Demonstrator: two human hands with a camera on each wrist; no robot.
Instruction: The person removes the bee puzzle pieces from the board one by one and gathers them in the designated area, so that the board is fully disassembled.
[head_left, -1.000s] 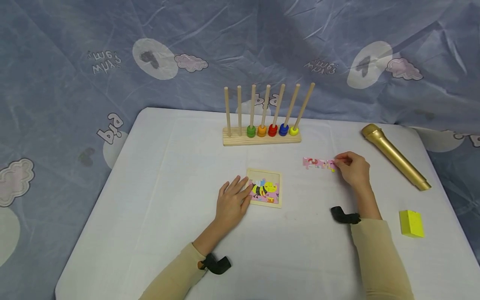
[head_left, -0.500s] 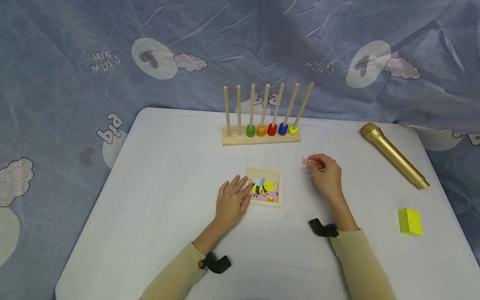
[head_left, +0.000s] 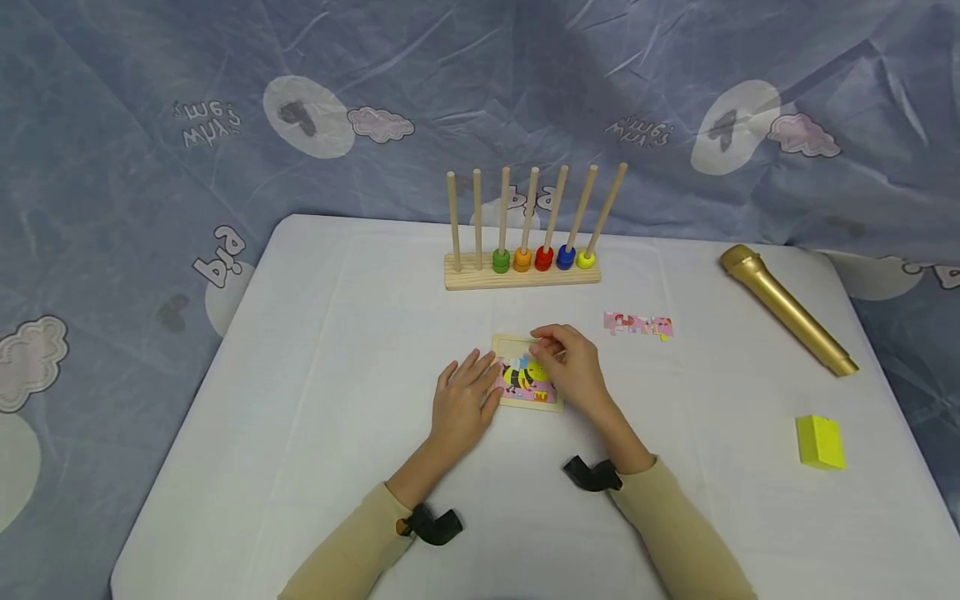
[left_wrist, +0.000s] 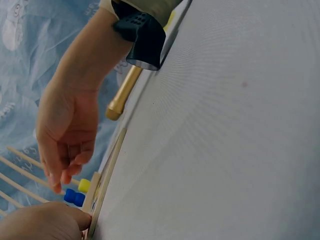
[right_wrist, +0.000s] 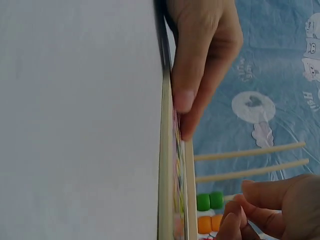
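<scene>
A square wooden puzzle tray [head_left: 527, 406] lies mid-table, with a bee picture [head_left: 519, 382] in its lower part and bare wood along its top. My left hand [head_left: 461, 408] rests its outstretched fingers on the tray's left edge. Over the tray's upper right side is my right hand [head_left: 573, 367], fingers loosely bent and thumb apart from the forefinger. No piece shows between them. In the right wrist view, my right hand [right_wrist: 280, 207] hangs above the tray's edge. A row of pink puzzle pieces [head_left: 637, 324] lies right of the tray.
Behind the tray stands a wooden peg rack [head_left: 522, 282] with coloured beads. A gold microphone [head_left: 791, 310] lies at the right, with a yellow block [head_left: 821, 442] nearer the front. The table [head_left: 360, 333] has a white cover, and a printed grey-blue cloth [head_left: 480, 100] hangs behind.
My right hand has moved left from the row of pink pieces to above the tray, uncovering the row. My left hand has stayed on the tray's left edge.
</scene>
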